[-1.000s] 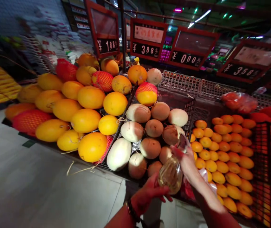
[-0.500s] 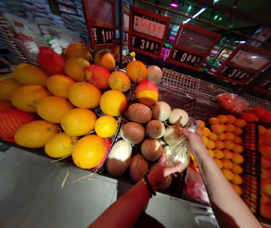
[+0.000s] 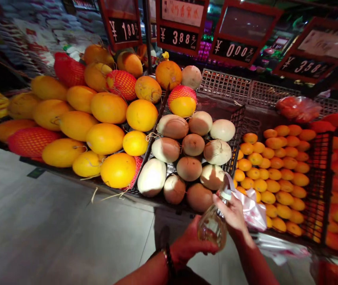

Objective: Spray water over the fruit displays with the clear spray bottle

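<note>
A clear bottle [image 3: 213, 227] with a white top and pale yellowish liquid is held low, before the front edge of the melon crate. My left hand [image 3: 191, 243], with a dark bead bracelet at the wrist, is closed round the bottle's lower body. Higher up, my right hand [image 3: 231, 211] grips its neck just below the top. The bottle is tilted, its top leaning to the right. Pale melons [image 3: 200, 198] lie just beyond my hands in the black crate [image 3: 236, 130]. A crumpled plastic bag [image 3: 252, 209] is beside my right hand.
Yellow melons [image 3: 105, 138] are heaped on the left, some in red netting. Rows of small orange fruit [image 3: 275, 174] fill the crate to the right. Price signs [image 3: 179, 37] hang behind. Grey floor tiles [image 3: 97, 237] lie in front, and stacked sacks [image 3: 38, 31] stand at the back left.
Both hands have drawn the bottle down and toward me, from over the pale melons to in front of the crate. The view has shifted slightly.
</note>
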